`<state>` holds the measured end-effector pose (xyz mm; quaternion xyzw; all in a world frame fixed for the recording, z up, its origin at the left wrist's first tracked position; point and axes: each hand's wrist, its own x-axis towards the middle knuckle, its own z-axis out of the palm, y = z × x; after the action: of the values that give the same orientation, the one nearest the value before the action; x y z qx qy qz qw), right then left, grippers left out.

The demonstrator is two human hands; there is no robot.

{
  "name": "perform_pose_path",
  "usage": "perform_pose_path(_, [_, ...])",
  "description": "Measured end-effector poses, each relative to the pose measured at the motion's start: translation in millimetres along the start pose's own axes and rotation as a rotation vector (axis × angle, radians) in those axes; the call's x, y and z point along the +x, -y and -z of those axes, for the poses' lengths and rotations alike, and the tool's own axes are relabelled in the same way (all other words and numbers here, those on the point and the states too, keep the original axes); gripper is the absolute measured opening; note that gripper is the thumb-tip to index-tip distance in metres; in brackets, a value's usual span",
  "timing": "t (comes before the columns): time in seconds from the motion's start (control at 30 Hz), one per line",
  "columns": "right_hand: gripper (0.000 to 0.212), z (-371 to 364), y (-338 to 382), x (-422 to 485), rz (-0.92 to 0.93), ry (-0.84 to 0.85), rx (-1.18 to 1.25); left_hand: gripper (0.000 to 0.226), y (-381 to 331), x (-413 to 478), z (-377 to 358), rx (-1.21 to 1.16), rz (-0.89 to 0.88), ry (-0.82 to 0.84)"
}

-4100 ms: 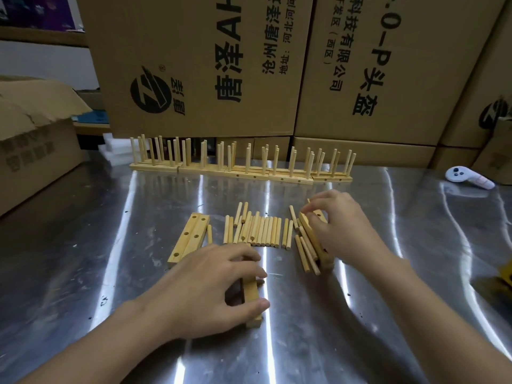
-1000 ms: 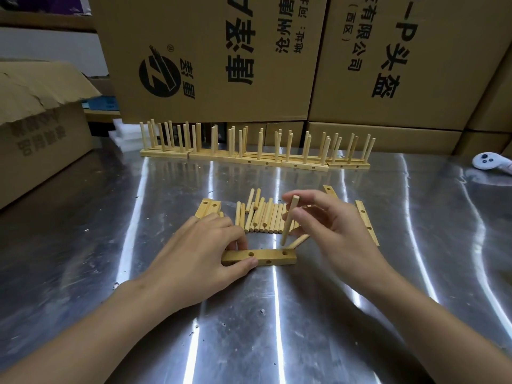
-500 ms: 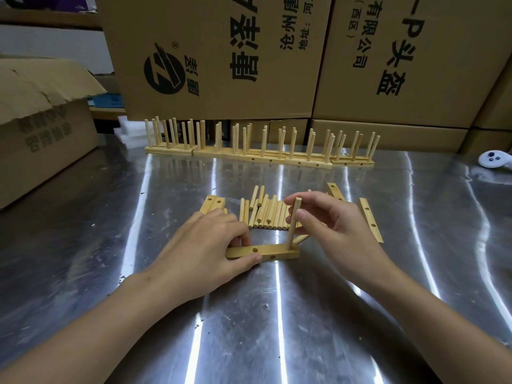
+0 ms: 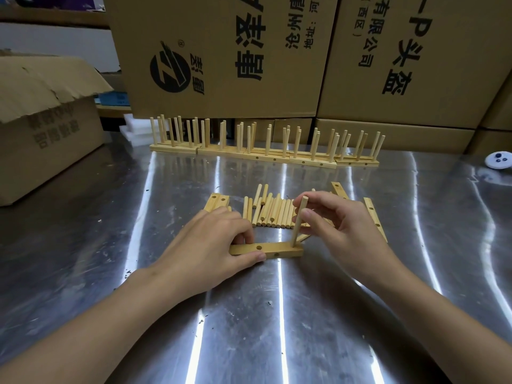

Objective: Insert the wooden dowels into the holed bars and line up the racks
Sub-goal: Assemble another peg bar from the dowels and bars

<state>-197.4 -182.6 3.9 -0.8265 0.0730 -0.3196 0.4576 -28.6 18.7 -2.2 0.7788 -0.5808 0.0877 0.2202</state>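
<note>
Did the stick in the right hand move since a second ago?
Yes. The dowel came down from tilted in front of the loose dowels to standing upright in the right end of the bar.

One wide-angle head-worn view looks forward and down over the bench (image 4: 263,328), close above the left hand (image 4: 210,245) and right hand (image 4: 340,225), stacked cardboard boxes (image 4: 221,65) closing off the far edge.
</note>
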Motion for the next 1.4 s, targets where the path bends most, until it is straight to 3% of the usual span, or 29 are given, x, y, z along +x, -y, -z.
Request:
perform_pose_path(0.27, [0.013,-6,10,-1,-0.126,-0.013,0.151,0.034,-4,0,1,0.002,0.005,-0.007])
perform_pose_path(0.43, [0.033,-39,29,13,-0.244,-0.027,0.319,0.034,-8,1,3,0.003,0.004,0.007])
perform_pose_path(0.63, [0.04,-46,28,22,-0.355,-0.072,0.442,0.034,-8,0,4,-0.008,-0.008,0.012])
perform_pose_path(0.77, [0.021,-31,26,22,-0.355,-0.104,0.725,0.037,-8,-1,4,-0.002,-0.009,0.001])
perform_pose_path(0.83, [0.025,-30,24,19,-0.365,-0.096,0.765,0.044,-9,-1,2,0.009,-0.004,-0.028])
perform_pose_path(0.9, [0.029,-30,25,16,-0.356,-0.072,0.843,0.052,-12,-2,1,-0.031,-0.001,-0.087])
perform_pose_path(1.0, [0.033,-33,30,10,-0.309,0.008,0.958,0.046,-18,-1,1,-0.241,0.0,-0.152])
perform_pose_path(1.13, [0.048,-34,33,7,-0.26,0.05,0.897,0.004,-24,1,3,-0.549,0.052,-0.217])
perform_pose_path(1.27, [0.077,-19,33,8,-0.266,0.039,0.916,0.006,-21,3,7,-0.589,0.095,-0.242])
perform_pose_path(1.33, [0.074,-14,34,7,-0.259,-0.01,0.89,0.005,-19,3,7,-0.605,0.127,-0.226])
perform_pose_path(1.4, [0.055,-14,33,3,-0.163,-0.138,0.518,0.006,-18,3,6,-0.603,0.14,-0.215])
